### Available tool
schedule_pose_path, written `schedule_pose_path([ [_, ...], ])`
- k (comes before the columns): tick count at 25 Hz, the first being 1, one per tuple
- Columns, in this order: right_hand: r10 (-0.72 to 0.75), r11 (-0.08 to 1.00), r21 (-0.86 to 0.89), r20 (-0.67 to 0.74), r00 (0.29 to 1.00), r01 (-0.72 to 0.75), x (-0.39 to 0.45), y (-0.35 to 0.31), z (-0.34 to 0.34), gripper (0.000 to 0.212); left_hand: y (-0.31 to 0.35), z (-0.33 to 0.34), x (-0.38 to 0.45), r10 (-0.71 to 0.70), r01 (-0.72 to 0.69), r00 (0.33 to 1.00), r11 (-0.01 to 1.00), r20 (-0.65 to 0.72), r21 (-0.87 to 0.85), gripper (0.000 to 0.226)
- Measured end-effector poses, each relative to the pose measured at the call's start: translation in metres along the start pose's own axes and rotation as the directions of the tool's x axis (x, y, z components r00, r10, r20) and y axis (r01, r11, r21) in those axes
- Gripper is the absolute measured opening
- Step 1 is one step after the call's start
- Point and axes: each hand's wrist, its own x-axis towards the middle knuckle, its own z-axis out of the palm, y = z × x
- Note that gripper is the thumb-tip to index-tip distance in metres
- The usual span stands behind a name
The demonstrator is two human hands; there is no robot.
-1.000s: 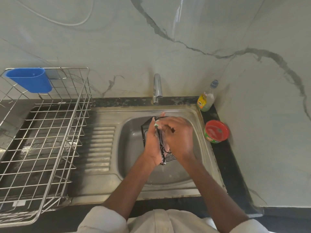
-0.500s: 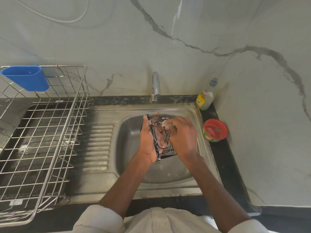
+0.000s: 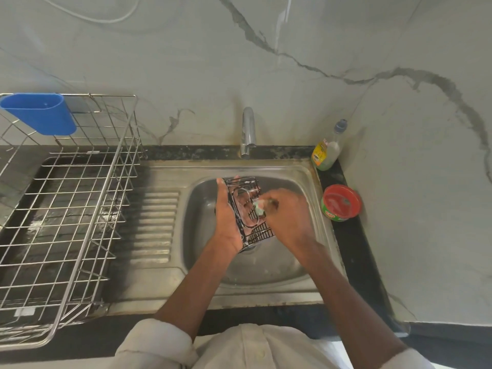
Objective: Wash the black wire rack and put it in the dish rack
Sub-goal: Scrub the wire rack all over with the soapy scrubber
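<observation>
Black wire rack [image 3: 246, 211] held tilted over the sink [image 3: 266, 267] basin, soapy. Left hand [image 3: 226, 217] grips its left edge, fingers behind the wires. Right hand [image 3: 288, 211] pinches a small green scrubber [image 3: 258, 208] against the rack. Dish rack [image 3: 66, 209] on bench, well left. Red-lidded tub [image 3: 342, 202] right of sink.

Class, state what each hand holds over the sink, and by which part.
The left hand grips the black wire rack along its left edge. The right hand pinches a small scrubbing pad against the rack's wires.
</observation>
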Motion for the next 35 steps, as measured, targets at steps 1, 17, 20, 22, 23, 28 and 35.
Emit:
schedule_pose_path([
  [1,0.018,1.000,0.019,-0.060,0.998,-0.017,0.014,-0.003,0.003,0.016,-0.002,0.003,0.000,-0.005,0.005,1.000,1.000,0.005,0.028,0.088],
  [17,0.053,0.992,0.120,-0.085,0.995,-0.043,-0.001,-0.011,0.007,0.027,0.004,0.005,-0.006,-0.041,0.043,0.997,0.999,0.058,-0.033,0.090],
  [20,-0.035,0.999,-0.001,-0.030,0.999,0.035,-0.004,-0.016,0.012,0.026,0.010,0.003,-0.007,-0.013,0.016,0.999,0.998,0.051,-0.059,0.087],
  [22,-0.056,0.995,-0.080,0.091,0.994,0.063,-0.016,-0.012,0.004,0.027,0.012,0.001,-0.009,-0.001,0.002,0.999,1.000,0.034,-0.031,0.082],
  [23,-0.023,0.993,-0.113,0.094,0.995,0.033,-0.012,-0.008,-0.002,0.026,0.010,-0.001,-0.010,0.003,-0.003,1.000,1.000,0.026,0.015,0.077],
  [28,0.186,0.974,0.157,-0.138,0.973,-0.163,0.031,-0.034,0.004,0.022,0.000,0.004,-0.018,0.005,-0.016,0.997,0.990,0.081,0.138,0.073],
  [35,0.090,0.994,-0.037,-0.222,0.971,-0.101,0.037,-0.033,0.005,0.022,0.003,0.013,-0.021,0.001,-0.024,0.994,0.976,0.108,0.215,0.078],
])
